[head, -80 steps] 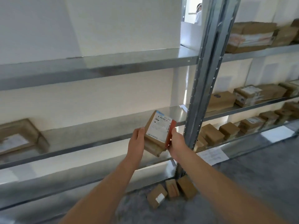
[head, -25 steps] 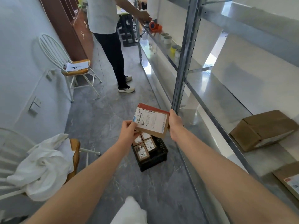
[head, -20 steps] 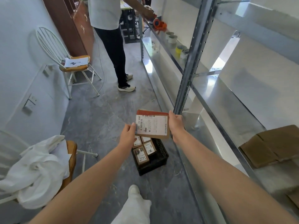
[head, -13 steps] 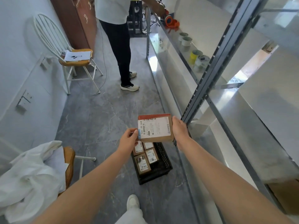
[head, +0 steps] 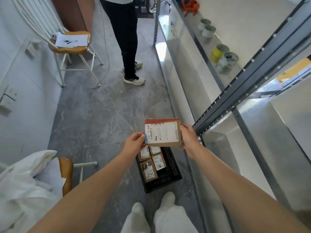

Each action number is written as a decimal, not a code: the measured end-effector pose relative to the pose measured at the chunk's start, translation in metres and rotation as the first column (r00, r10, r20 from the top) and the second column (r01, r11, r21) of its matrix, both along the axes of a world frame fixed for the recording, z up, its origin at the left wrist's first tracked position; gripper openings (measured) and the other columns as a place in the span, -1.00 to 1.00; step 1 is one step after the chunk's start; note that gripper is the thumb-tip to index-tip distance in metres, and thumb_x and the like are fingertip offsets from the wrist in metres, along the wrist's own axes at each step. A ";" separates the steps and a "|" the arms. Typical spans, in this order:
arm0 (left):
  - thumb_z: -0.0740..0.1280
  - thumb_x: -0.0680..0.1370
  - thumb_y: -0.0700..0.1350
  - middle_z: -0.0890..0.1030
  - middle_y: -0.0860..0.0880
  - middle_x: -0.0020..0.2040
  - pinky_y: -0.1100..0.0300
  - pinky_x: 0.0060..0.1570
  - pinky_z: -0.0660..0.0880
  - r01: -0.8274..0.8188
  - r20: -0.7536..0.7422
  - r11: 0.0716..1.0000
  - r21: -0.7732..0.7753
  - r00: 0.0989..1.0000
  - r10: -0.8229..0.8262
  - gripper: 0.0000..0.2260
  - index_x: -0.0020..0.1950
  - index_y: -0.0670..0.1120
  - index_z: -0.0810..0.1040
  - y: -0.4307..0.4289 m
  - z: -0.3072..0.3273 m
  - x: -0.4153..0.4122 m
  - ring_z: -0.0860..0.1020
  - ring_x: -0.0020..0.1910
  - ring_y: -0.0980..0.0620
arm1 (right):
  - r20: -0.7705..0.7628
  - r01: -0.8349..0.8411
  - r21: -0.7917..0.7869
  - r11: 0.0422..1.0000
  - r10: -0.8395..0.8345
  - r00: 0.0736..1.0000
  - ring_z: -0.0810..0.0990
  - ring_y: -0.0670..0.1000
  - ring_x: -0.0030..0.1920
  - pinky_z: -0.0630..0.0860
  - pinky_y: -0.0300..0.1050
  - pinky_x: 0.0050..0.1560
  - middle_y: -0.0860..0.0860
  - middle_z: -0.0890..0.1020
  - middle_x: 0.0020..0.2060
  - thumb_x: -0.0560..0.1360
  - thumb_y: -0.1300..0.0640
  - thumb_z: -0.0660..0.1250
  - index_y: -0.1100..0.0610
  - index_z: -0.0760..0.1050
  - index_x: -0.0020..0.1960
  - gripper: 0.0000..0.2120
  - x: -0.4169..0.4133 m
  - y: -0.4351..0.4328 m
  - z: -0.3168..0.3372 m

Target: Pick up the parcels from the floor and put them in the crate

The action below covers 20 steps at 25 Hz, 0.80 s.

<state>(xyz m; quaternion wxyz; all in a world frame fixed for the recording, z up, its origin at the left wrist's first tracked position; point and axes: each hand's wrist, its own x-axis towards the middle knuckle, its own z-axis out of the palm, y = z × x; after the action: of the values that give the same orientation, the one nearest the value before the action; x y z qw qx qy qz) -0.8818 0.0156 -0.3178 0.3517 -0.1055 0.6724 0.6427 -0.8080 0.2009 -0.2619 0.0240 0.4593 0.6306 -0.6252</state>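
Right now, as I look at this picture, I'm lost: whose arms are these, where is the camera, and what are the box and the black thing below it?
There is no machine here. A person wears a camera on the head, looking down, so the two bare arms are their own. The left hand and the right hand hold a cardboard parcel with a white label by its side edges, up in the air. Below it, on the grey floor, stands a black crate with several labelled parcels already inside. Metal shelving runs along the right, and another person stands farther down the aisle.
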 end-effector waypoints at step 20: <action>0.31 0.55 -0.35 0.65 -0.11 0.08 0.24 -0.11 0.53 0.108 0.153 0.881 -0.460 0.987 -0.041 -0.61 0.35 -0.09 0.52 0.081 -0.217 -0.022 0.59 -0.03 -0.01 | 0.335 -0.219 -0.291 0.931 0.314 0.889 0.61 -0.19 -0.12 0.52 -0.26 -0.28 -0.21 0.66 -0.12 0.63 0.14 0.20 -0.23 0.43 0.37 -0.61 -0.057 0.089 -0.262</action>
<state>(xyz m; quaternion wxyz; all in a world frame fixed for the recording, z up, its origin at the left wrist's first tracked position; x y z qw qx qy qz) -0.9034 0.0969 -0.5352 0.3865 -0.2056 0.7847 0.4389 -0.8650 0.2898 -0.5243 0.2868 0.4722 0.5894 -0.5894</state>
